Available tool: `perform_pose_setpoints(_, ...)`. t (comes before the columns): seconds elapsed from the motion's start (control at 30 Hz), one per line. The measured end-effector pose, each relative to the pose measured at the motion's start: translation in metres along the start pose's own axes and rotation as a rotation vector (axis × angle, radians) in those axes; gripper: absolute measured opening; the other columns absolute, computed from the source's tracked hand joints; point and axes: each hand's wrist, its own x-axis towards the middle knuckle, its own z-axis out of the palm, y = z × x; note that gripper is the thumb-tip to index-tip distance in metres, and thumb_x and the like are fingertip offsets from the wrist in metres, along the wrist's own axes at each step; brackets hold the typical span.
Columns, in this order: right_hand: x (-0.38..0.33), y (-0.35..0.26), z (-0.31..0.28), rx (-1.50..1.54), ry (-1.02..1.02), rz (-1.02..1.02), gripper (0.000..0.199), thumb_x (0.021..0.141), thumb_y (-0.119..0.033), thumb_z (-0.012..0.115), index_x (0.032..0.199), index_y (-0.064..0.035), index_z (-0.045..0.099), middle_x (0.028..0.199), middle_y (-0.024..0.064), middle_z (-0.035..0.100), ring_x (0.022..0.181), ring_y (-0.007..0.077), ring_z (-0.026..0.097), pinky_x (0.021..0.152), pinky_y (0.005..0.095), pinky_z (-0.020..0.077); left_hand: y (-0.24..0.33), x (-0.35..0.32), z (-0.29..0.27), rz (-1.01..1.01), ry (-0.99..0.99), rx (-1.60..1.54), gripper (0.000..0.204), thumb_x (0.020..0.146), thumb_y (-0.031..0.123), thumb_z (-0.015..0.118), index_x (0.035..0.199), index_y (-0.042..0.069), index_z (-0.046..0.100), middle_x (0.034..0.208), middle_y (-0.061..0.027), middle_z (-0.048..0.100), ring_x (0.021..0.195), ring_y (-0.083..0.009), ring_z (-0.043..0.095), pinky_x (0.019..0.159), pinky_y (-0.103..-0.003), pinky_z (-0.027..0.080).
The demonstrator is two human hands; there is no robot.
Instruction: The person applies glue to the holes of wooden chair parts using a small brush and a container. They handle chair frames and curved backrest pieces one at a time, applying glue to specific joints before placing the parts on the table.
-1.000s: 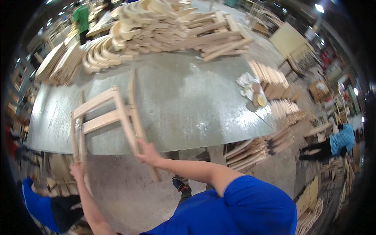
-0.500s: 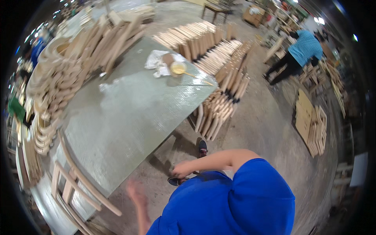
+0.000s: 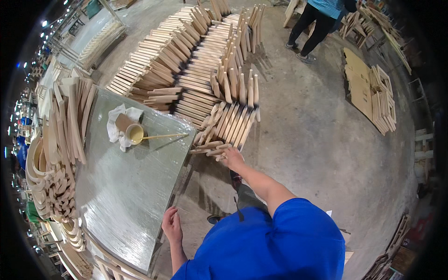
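Note:
My right hand [image 3: 232, 159] reaches forward to the near ends of several pale wooden legs [image 3: 215, 150] stacked beside the table corner. Its fingers meet the leg ends, but whether they grip one is hidden by the hand. Beside the table's right edge hangs my left hand [image 3: 172, 225], fingers loosely bent and apart, holding nothing. On the plastic-covered table [image 3: 126, 186] stands a tub of yellowish paste [image 3: 136, 134] with a thin stick [image 3: 165, 136] lying across its rim. A white cloth [image 3: 114, 125] and a brown block [image 3: 123, 122] lie against the tub.
Long rows of wooden legs [image 3: 200, 70] with dark ends cover the floor beyond the table. Curved wooden parts [image 3: 60, 186] crowd the table's left side. At the right lie a cardboard sheet [image 3: 359, 84] and wooden frames [image 3: 383, 105]. A person in a blue top [image 3: 326, 7] stands far off.
My view has turned and moved toward the leg stacks. My right hand has gone from beside my body out to the leg ends. My left hand is now nearer the table edge.

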Motion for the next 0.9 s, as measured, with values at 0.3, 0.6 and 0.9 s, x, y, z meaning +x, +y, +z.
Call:
perform_pose_setpoints(0.3,0.076,0.045,-0.056,0.381,0.222,0.28,0.037,0.087,-0.041,0.051,0.089,-0.0072,0.066,0.087,0.0204,0.063,0.088,0.0389,0.06,0.077,0.0434,0.0477,0.038,-0.007,0.018,-0.02,-0.112,0.125,0.015,0.083,0.003,0.059,0.098,0.0,0.063,0.099,-0.0131,0.064,0.09,-0.0227,0.062,0.074,-0.031,0.051)
perform_pose_setpoints(0.6,0.073,0.024,-0.314,1.13,0.534,0.088,0.045,0.089,-0.039,0.059,0.058,-0.0095,0.043,0.049,-0.001,0.041,0.042,0.0115,0.039,0.042,0.0295,0.0368,0.029,0.013,0.018,0.222,-0.127,0.036,0.015,0.083,0.008,0.062,0.096,0.002,0.064,0.099,-0.0134,0.065,0.092,-0.0266,0.062,0.077,-0.033,0.05)
perform_pose_setpoints(0.9,-0.146,-0.307,-0.406,1.013,-0.244,-0.951,0.036,0.097,-0.034,0.045,0.071,-0.0095,0.044,0.049,-0.0008,0.039,0.038,0.0081,0.036,0.035,0.0216,0.0301,0.06,-0.031,0.001,0.626,-0.085,0.265,0.073,0.07,0.037,0.077,0.129,0.008,0.045,0.132,-0.0163,0.044,0.123,-0.0338,0.041,0.102,-0.043,0.035)
